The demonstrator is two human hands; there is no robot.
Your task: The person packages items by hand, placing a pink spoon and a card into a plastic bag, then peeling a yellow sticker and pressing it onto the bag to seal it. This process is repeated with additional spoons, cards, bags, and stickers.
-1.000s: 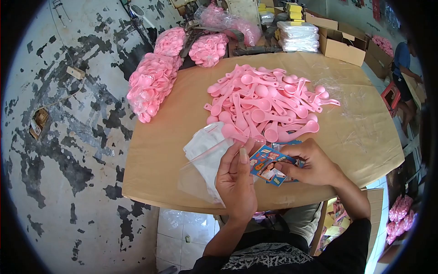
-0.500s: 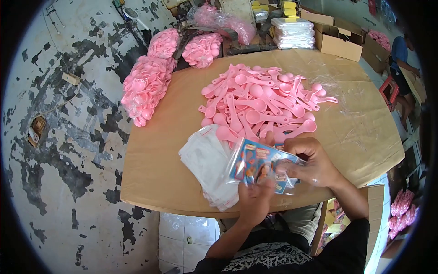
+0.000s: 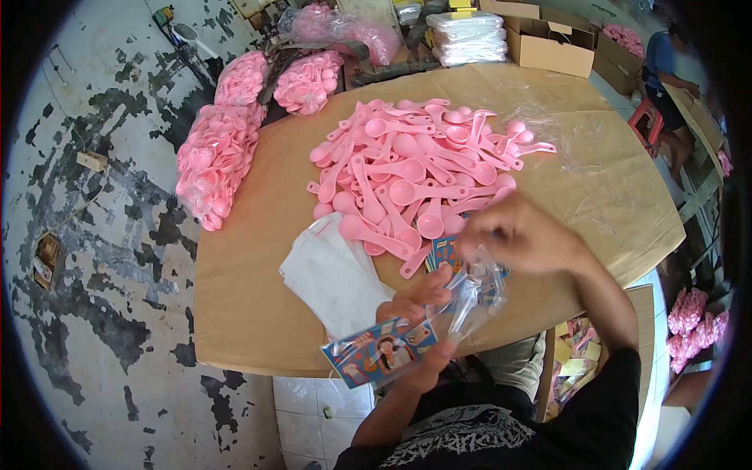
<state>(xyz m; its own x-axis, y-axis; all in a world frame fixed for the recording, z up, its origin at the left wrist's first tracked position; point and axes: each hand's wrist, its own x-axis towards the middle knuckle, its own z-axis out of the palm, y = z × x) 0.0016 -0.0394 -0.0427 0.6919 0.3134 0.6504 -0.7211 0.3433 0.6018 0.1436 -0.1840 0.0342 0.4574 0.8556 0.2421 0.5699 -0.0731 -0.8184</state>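
Left hand (image 3: 421, 315) fingers clamped on printed card (image 3: 376, 354) in clear bag (image 3: 470, 301), just off the bench (image 3: 258, 313) edge; right hand (image 3: 521, 233) blurred, grip cannot be told; risk: one-handed pinch slackens, card likely drops to the floor.

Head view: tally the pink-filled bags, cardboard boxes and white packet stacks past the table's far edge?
Pink-filled bags: 4
Cardboard boxes: 2
White packet stacks: 1
Total: 7
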